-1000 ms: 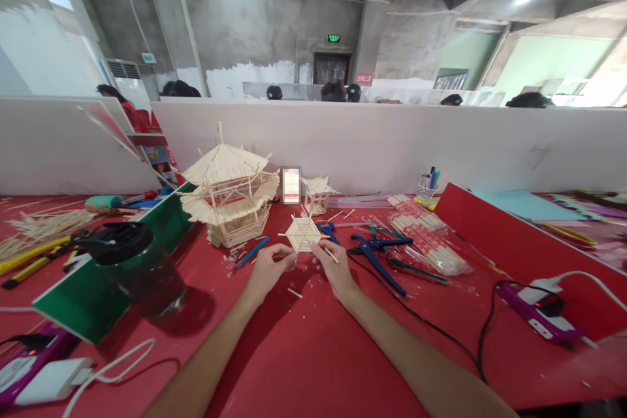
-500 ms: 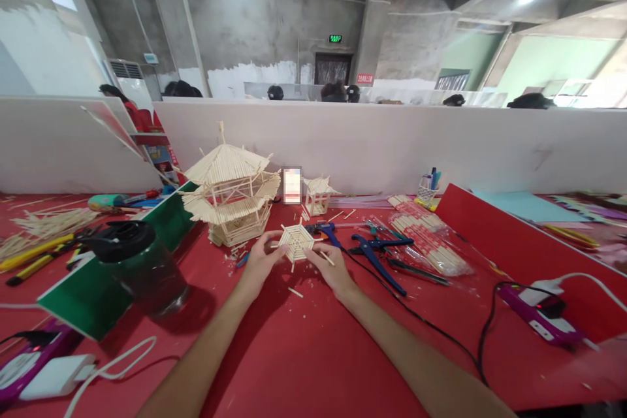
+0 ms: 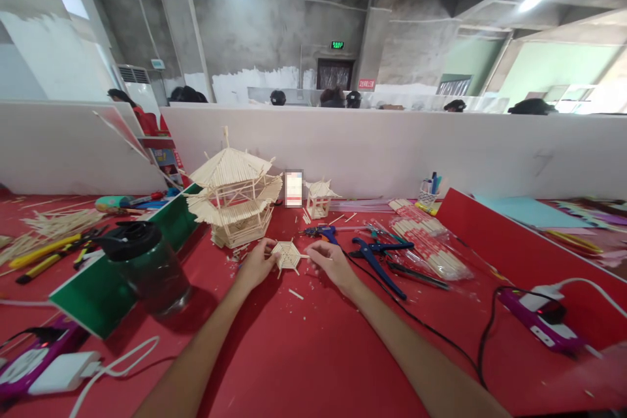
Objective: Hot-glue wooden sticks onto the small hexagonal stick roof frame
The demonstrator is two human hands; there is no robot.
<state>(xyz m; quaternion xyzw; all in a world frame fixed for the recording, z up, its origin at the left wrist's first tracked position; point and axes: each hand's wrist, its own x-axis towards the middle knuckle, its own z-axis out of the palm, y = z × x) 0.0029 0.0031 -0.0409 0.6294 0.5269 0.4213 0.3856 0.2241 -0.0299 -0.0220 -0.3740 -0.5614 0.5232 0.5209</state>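
Observation:
A small hexagonal lattice of pale wooden sticks point(image 3: 288, 255), with short spokes jutting from its corners, is between my hands just above the red table. My left hand point(image 3: 262, 262) is closed on its left edge, thumb and fingers pinching the rim. On the other side, my right hand point(image 3: 332, 265) has its fingers drawn together at the tip of the right spoke. Behind stands a large two-roofed stick pavilion point(image 3: 235, 199), with a smaller stick pavilion point(image 3: 319, 198) to its right. A loose short stick point(image 3: 296, 294) lies in front of the lattice.
Right of my hands are a blue glue gun point(image 3: 327, 232), blue cutters point(image 3: 377, 264) and bagged sticks point(image 3: 428, 241). A dark bottle point(image 3: 147, 268) stands at left beside a green divider point(image 3: 93, 300). Power strips point(image 3: 543, 320) and cables lie on both sides.
The lattice has shifted slightly left and down with my left hand. My right hand has drawn back from its edge to the spoke's end. The view has tilted slightly.

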